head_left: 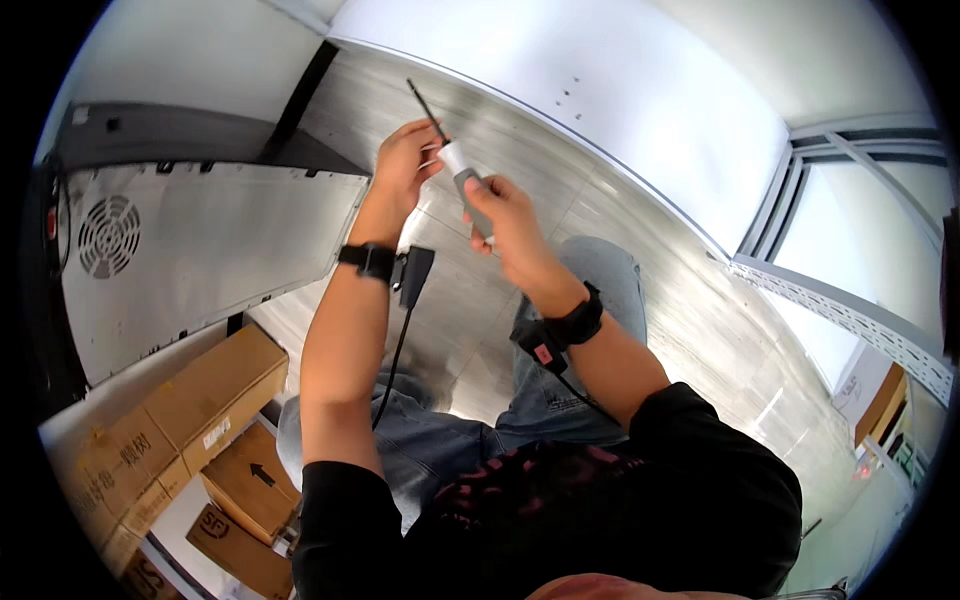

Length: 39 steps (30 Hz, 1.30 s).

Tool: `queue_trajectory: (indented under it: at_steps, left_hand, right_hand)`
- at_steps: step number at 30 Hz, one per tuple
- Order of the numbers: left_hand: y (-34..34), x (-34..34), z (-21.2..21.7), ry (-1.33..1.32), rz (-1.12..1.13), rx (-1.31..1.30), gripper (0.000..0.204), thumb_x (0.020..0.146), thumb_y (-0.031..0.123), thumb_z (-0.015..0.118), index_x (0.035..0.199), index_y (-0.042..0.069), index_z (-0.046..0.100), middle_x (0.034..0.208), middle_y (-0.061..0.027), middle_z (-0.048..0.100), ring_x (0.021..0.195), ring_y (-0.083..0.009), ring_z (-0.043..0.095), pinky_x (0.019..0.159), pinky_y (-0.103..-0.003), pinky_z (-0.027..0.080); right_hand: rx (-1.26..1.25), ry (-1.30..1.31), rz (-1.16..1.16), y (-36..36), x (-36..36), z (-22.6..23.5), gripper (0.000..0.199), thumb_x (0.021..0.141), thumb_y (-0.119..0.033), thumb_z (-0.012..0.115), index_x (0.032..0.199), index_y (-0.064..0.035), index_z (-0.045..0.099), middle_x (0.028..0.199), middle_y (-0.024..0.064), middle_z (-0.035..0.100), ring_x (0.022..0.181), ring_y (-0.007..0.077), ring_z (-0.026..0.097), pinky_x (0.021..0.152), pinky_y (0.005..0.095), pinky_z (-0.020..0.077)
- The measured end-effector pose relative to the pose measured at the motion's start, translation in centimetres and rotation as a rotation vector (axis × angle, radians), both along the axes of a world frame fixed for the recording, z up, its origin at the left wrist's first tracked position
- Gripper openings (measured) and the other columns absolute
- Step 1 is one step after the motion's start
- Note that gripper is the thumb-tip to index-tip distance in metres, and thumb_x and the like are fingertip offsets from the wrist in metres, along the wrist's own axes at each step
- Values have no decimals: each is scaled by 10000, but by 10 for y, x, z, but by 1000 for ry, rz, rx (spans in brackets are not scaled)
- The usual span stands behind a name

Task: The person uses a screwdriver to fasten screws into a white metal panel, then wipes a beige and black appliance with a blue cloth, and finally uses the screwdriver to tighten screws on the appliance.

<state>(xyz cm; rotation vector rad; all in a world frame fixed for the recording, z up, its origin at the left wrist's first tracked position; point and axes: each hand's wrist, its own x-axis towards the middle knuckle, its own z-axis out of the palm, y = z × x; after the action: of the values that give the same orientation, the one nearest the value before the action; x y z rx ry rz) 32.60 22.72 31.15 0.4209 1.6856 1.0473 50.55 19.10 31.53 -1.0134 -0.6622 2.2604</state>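
Note:
A screwdriver (458, 163) with a white and grey handle and a thin dark shaft sits between both hands, its shaft pointing up and to the left. My right hand (503, 213) grips the grey lower part of the handle. My left hand (405, 160) pinches the white upper end, where the shaft meets the handle. Both wrists wear black bands with small black devices and cables. I sit on the floor in blue jeans and a black shirt.
A large grey metal panel (210, 255) with a round fan grille (108, 235) lies at the left. Several cardboard boxes (205, 395) are stacked at the lower left. A white wall (600, 110) runs along the back, and a metal rack (850, 310) stands at the right.

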Motion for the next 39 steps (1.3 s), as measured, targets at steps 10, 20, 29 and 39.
queue_trajectory:
  at_steps: [10,20,29,39]
  left_hand:
    - [246,40,-159,397,-433,30,305,809,178,683,1080,55,618,894,-24,654,804,-124,602,690,-271,466]
    - [305,42,-224,1004,-644,65,230,818,236,679,965,59,677,907,-88,689,825,-233,654,764,-356,515]
    - [256,61,-134,383,-381,104,162,872,196,648,880,37,680,840,-69,681,763,-190,652,691,-314,528]
    - [59,61,53,-344,140,251,151,992,205,465,982,65,521,977,-100,619,822,-205,623,746,-316,564]
  right_hand:
    - [-149,-249,-319,162,17,-95,341,904,-383,595,948,-50,535,756,36,539,523,120,484,488,259,375]
    - [-114,-424,-449,153,67,-119,347,896,-392,612,942,-54,546,742,14,537,504,84,472,453,228,357]
    - [18,-388,-392,127,83,-76,336,902,-371,609,931,-39,562,729,13,530,509,75,463,466,217,387]
    - [299,-283,-105,25,81,17,290,940,-329,521,996,-53,588,730,26,566,465,75,455,420,209,321]
